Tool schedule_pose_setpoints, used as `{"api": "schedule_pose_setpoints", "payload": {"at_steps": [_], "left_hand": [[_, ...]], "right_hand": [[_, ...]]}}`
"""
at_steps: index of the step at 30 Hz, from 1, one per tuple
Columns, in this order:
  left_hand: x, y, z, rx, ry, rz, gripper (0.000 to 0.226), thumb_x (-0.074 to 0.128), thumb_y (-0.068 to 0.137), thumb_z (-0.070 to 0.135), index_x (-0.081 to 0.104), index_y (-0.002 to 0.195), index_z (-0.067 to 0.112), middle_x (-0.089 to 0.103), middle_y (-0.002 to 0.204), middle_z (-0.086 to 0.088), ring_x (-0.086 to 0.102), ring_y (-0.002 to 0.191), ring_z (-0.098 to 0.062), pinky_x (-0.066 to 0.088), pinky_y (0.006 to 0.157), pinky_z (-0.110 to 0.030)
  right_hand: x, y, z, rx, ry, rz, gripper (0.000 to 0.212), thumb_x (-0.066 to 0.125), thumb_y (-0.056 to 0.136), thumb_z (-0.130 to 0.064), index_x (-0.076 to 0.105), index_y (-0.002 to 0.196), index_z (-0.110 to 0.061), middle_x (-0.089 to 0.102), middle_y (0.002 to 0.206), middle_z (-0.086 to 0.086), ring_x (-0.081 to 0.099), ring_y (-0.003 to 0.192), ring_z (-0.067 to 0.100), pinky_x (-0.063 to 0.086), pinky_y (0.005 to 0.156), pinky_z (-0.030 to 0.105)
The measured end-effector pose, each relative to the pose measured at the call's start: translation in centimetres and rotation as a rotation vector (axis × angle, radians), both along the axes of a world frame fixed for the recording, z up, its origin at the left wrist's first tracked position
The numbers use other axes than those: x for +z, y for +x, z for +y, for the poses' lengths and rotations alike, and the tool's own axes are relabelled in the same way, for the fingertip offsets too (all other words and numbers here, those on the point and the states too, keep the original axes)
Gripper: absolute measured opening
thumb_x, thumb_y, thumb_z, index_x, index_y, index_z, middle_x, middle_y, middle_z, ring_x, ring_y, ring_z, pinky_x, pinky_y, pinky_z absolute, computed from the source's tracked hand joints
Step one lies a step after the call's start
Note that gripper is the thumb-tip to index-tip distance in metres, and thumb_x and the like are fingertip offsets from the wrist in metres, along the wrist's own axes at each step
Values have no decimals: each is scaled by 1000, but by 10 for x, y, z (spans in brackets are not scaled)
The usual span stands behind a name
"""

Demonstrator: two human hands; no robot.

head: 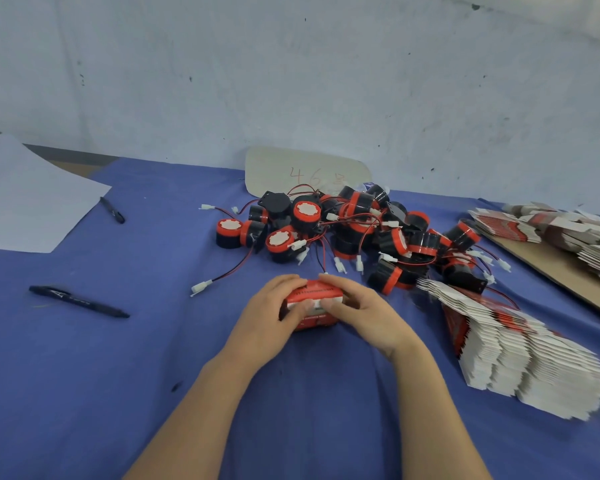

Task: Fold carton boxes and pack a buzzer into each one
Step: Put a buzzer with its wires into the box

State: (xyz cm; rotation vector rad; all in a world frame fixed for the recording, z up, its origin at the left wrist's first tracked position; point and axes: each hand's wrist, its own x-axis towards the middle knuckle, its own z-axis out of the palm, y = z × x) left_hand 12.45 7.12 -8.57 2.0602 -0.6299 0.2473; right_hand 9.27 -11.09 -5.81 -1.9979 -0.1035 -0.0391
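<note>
Both hands are curling round one red carton box (311, 303) at the near middle of the blue cloth (84, 375); the left hand (270, 315) is gripping its left end, the right hand (362, 311) its right end, thumbs pressing the white flaps; the box is looking light and thin-walled, easily crushed, so holding it by the stiffer folded edges seems wisest; buzzers (354, 230) are lying heaped just beyond, flat cartons (520, 355) fanned out to the right
</note>
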Motion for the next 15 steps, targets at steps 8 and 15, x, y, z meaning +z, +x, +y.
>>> {"api": "schedule_pose_setpoints", "payload": {"at_steps": [8, 15], "left_hand": [[5, -5, -5, 45, -147, 70, 26, 52, 97, 25, 56, 122, 19, 54, 124, 5, 51, 106, -3, 37, 81, 1], [12, -9, -13, 97, -229, 290, 29, 35, 102, 17, 59, 113, 29, 23, 154, 5, 22, 141, -11, 29, 110, -29]], "right_hand": [[1, 1, 9, -55, 26, -61, 19, 59, 93, -31, 65, 110, -35, 67, 101, -14, 63, 87, 1, 53, 73, 20], [2, 1, 16, -127, 289, 63, 19, 56, 96, -22, 70, 106, -14, 71, 97, 1, 68, 86, 6, 54, 65, 18]]}}
